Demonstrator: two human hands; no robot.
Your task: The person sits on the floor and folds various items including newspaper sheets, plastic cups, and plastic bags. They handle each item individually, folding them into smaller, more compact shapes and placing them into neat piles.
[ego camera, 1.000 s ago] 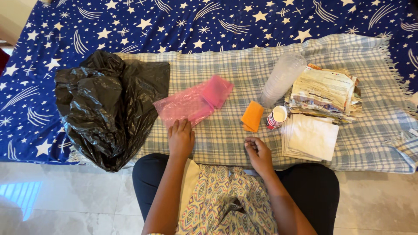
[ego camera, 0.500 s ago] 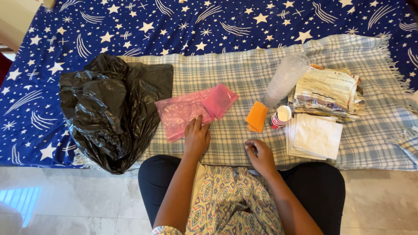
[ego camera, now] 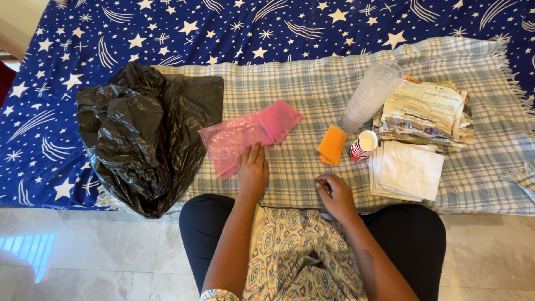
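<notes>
My left hand [ego camera: 252,169] lies flat on the checked cloth [ego camera: 312,100], fingers stretched out, their tips on the near edge of a pink plastic bag [ego camera: 248,134]. My right hand [ego camera: 334,195] rests near the cloth's front edge with its fingers curled in; nothing shows in it. An orange folded piece [ego camera: 332,144] lies a little beyond my right hand. A small paper cup [ego camera: 364,144] lies on its side just right of the orange piece.
A crumpled black plastic bag [ego camera: 142,134] covers the left end of the cloth. A stack of clear plastic cups [ego camera: 370,95] lies tilted at the right, beside a pile of old papers [ego camera: 426,111] and white napkins [ego camera: 407,170]. A blue starred sheet [ego camera: 223,33] lies underneath.
My left hand has slid right and forward from the bare cloth onto the pink bag's near edge. The right hand has hardly moved.
</notes>
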